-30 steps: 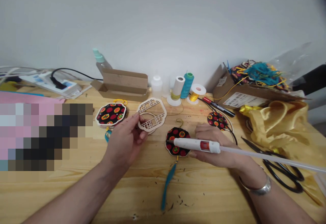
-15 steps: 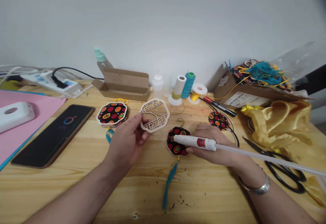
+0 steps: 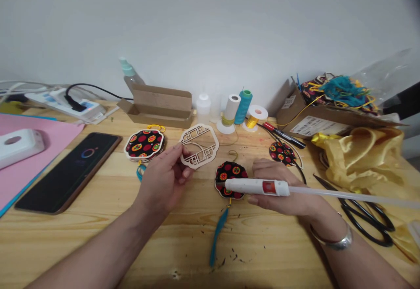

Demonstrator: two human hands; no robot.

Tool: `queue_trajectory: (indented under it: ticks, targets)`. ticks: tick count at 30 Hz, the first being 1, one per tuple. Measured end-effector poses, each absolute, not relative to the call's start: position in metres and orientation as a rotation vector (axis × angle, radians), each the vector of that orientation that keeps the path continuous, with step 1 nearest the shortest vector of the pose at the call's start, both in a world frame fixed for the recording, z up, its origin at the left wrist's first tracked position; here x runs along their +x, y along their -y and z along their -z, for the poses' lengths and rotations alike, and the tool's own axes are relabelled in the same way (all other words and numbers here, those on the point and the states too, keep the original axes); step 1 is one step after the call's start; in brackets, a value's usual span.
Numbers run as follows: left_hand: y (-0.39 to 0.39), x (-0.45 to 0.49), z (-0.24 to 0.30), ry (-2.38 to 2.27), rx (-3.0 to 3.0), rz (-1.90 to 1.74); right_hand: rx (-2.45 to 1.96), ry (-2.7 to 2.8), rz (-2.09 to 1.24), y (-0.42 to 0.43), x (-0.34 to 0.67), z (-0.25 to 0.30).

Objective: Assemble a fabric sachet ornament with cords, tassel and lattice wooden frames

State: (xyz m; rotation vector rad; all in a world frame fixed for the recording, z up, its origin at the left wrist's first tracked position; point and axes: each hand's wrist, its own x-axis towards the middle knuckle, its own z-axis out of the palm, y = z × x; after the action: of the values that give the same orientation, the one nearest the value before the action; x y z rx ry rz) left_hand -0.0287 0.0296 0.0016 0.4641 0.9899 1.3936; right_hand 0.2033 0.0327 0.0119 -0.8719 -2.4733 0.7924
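Between the left hand's (image 3: 164,179) fingers a pale fretwork wooden frame (image 3: 199,146) is pinched above the grained wooden table (image 3: 98,232). A smooth white glue pen (image 3: 257,187) is gripped by the right hand (image 3: 278,188), over a patterned fabric pendant (image 3: 229,171).

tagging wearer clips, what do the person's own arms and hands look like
No sleeves show on either arm. The left hand and right hand wear no gloves. A wide silver bangle circles the right wrist. No watch or cables show.
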Motion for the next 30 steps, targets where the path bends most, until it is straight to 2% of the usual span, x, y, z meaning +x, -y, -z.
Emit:
queue_trajectory:
  ticks: [12,23,30]
  targets:
    - [-0.028,-0.029,-0.003,-1.019,0.455,-1.379,-0.923,2.563,-0.834,-0.033,0.207,-0.004]
    - [-0.028,-0.028,-0.001,-1.007,0.483,-1.384,-0.79,2.518,-0.899,-0.032,0.217,-0.018]
    - [-0.028,-0.027,-0.002,-1.035,0.49,-1.371,-0.875,2.59,-0.936,-0.034,0.225,-0.022]
